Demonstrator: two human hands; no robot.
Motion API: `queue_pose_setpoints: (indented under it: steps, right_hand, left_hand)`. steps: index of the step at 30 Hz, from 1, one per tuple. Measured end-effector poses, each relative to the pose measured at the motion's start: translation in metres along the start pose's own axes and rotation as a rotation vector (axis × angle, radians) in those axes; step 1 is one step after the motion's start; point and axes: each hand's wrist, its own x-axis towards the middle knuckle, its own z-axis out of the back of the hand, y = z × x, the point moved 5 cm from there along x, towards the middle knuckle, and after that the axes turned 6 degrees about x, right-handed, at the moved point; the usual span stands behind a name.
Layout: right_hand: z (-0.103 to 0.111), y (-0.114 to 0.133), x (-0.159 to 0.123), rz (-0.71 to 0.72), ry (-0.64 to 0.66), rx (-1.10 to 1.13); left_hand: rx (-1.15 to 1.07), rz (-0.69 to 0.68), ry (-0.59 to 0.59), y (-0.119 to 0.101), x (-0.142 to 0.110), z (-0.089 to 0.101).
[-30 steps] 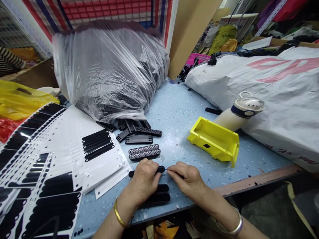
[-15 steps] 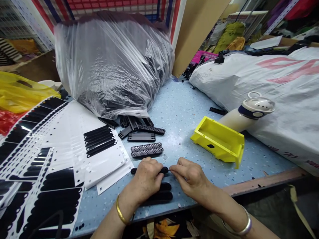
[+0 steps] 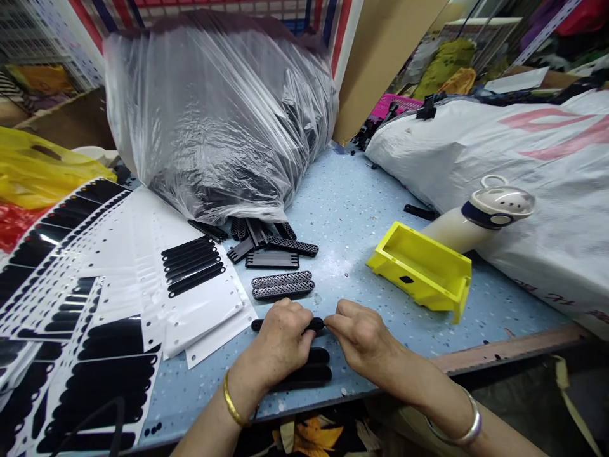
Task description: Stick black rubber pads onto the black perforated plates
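Note:
My left hand [image 3: 283, 336] is closed over a narrow black rounded piece [image 3: 316, 324], holding it on the blue speckled table. At the piece's right end, my right hand [image 3: 359, 333] pinches with thumb and forefinger; whatever lies between those fingertips is too small to make out. Two more smooth black pieces [image 3: 311, 374] lie side by side below, partly covered by the left hand. Just beyond the hands sit two black pieces with a lattice-patterned face [image 3: 283, 285]. White backing sheets [image 3: 209, 324] carrying black rounded stickers [image 3: 193, 266] spread to the left.
A large clear plastic bag [image 3: 214, 120] stands at the back, with loose black pieces [image 3: 272, 259] at its mouth. On the right are a yellow bin [image 3: 419, 273], a cream bottle [image 3: 457, 228] and a big white sack [image 3: 547, 209]. The table's front edge [image 3: 509, 349] runs nearby.
The view has shifted slightly. Both hands keep nearly the same pose at the black piece, and nothing else has visibly moved.

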Motion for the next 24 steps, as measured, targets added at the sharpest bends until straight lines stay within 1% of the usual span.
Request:
queue_pose_setpoints:
  steps: [3,5,9,11,17,24]
  right_hand:
    - [0.002,0.000,0.007,-0.023,-0.003,0.063]
    - [0.002,-0.006,0.014,-0.078,0.004,0.154]
    - [-0.009,-0.026,0.029,-0.325,0.128,0.374]
    - [-0.014,-0.033,0.034,-0.400,0.172,0.444]
    - [-0.023,-0.037,0.040,-0.459,0.233,0.539]
    - [-0.024,-0.035,0.041,-0.506,0.281,0.567]
  left_hand:
    - [-0.004,0.001,0.006,0.000,0.000,0.000]
    - [-0.011,0.002,0.012,0.001,0.000,0.000]
    - [-0.088,0.010,-0.002,0.002,0.001,0.000]
    - [-0.142,-0.003,-0.017,0.002,0.002,0.000]
    - [-0.170,-0.005,-0.014,0.002,0.005,-0.001]
    - [-0.185,0.034,-0.002,0.004,0.006,-0.003]
